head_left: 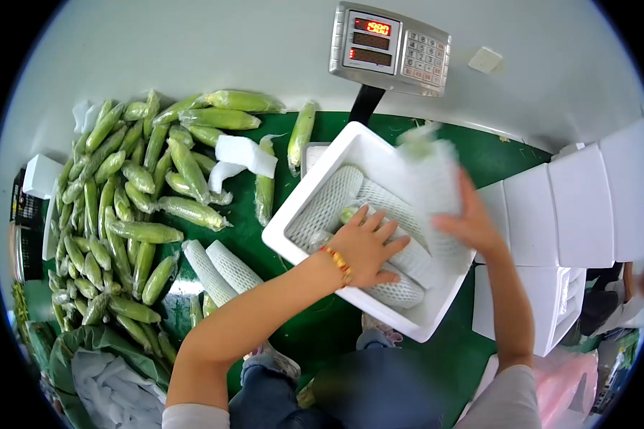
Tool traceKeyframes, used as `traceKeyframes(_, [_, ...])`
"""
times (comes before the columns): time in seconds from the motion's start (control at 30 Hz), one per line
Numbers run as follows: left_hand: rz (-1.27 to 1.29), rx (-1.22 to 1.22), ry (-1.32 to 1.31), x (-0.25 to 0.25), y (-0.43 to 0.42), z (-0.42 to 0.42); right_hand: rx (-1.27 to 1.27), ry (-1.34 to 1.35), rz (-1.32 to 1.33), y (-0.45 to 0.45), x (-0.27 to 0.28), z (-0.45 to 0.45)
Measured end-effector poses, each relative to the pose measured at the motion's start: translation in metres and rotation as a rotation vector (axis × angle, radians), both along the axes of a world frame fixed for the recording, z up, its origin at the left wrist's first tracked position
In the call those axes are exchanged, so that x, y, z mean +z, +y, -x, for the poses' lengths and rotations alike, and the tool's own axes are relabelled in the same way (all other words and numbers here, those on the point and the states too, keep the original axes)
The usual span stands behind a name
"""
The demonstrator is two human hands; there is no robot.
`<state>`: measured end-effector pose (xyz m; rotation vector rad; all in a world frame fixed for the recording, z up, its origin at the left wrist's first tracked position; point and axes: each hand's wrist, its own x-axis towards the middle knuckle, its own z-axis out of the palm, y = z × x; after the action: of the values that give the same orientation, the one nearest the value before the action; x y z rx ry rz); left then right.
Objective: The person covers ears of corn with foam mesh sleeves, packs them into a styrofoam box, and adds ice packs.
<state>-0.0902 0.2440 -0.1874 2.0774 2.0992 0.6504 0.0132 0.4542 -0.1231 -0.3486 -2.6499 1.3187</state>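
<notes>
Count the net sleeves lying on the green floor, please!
2. One sleeve touches the left forearm; the other sleeve lies beside it, nearer the white box. More may be hidden under that arm.

Stacked boxes point(579, 207): we see white ones just right of our right grip point(469, 223).
Pink plastic point(565, 375): crumpled, to the lower right of that grip, below the boxes.
Wall fitting point(485, 59): small and white, beyond the grip, on our pale wall point(543, 79).
Black crate point(27, 199): latticed, well left of the grip, at our view's edge.
</notes>
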Motion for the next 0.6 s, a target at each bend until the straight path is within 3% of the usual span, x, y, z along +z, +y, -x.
traceKeyframes(0.07, [0.058, -0.003, -0.005, 0.002, -0.001, 0.0, 0.243, -0.371, -0.515, -0.017, -0.009, 0.012])
traceKeyframes(0.17, [0.077, 0.004, -0.079, 0.01, -0.013, 0.0, 0.134, -0.212, -0.677, -0.024, -0.066, 0.003])
traceKeyframes(0.27, [-0.061, 0.115, -0.107, 0.023, -0.03, 0.022, 0.106, -0.087, -0.797, -0.034, -0.046, -0.023])
traceKeyframes(0.33, [-0.193, 0.426, -0.031, 0.034, -0.053, 0.043, -0.107, -0.094, -0.816, -0.044, -0.022, -0.065])
traceKeyframes(0.4, [-0.25, 0.732, -0.11, 0.027, -0.085, 0.06, -0.487, 0.036, -0.58, -0.048, -0.045, -0.128])
traceKeyframes(0.47, [-0.366, 0.906, -0.357, 0.008, -0.124, 0.07, -0.733, 0.001, -0.373, -0.062, -0.059, -0.176])
traceKeyframes(0.53, [-0.368, 1.048, -0.601, -0.014, -0.159, 0.064, -0.929, 0.003, -0.083, -0.072, -0.085, -0.221])
traceKeyframes(0.6, [-0.271, 1.068, -0.607, -0.027, -0.187, 0.048, -1.048, 0.025, 0.081, -0.087, -0.092, -0.238])
